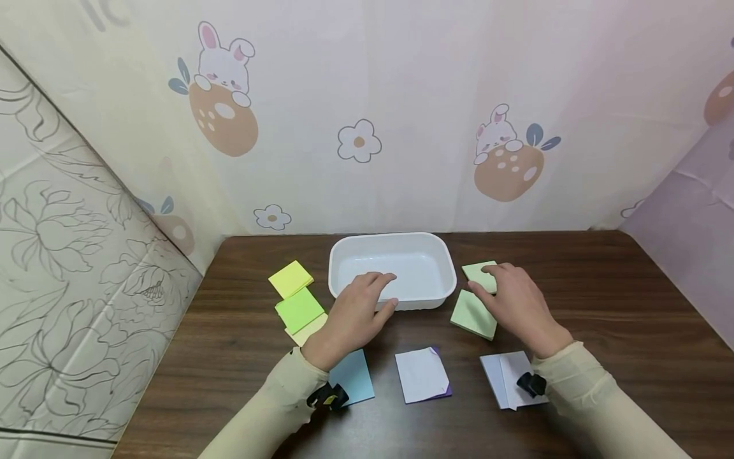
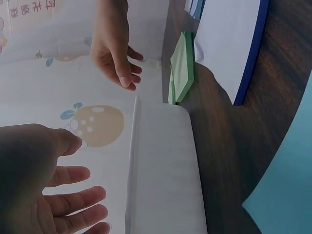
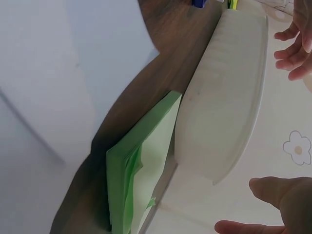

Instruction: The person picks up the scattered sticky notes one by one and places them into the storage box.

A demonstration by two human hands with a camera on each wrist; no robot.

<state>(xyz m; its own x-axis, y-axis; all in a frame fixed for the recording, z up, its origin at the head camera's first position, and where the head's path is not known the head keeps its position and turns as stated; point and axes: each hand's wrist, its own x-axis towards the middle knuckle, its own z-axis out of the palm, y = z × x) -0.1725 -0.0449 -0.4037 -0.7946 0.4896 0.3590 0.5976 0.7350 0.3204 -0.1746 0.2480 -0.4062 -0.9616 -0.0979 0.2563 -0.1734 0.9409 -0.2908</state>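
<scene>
Left fingers (image 2: 80, 197): spread apart, loosely extended, nothing between them.
Right fingers (image 3: 249, 228): thumb and forefinger apart, loosely bent, nothing between them; the other fingertips cannot be made out.
Left hand (image 1: 357, 312): above the near rim of the white rectangular plastic tray (image 1: 421, 274), left of its middle; not in contact.
Right hand (image 1: 520, 307): to the right of the tray, raised above two pale green square paper pads; apart from both.
Tray: on the dark brown wood-grain tabletop (image 1: 602, 306); interior bare where visible.
Far pale green pad (image 1: 474, 273): just beside the tray's right end, partly covered from above by the right hand.
Near pale green pad (image 1: 473, 313): off the tray's near right corner.
Left group: yellow square paper pad (image 1: 290, 278) left of the tray; bright green square paper pad (image 1: 300, 310) nearer than that, at the tray's near left; pale yellow paper pad (image 1: 308, 331) adjoining it, partly hidden.
Near row: blue square paper pad (image 1: 357, 376) on the near side of the tray, toward its left; white-topped pad with purple edges (image 1: 422, 375) near side, slightly right of middle; pale lavender-white papers (image 1: 507, 380) beyond its near right corner.
</scene>
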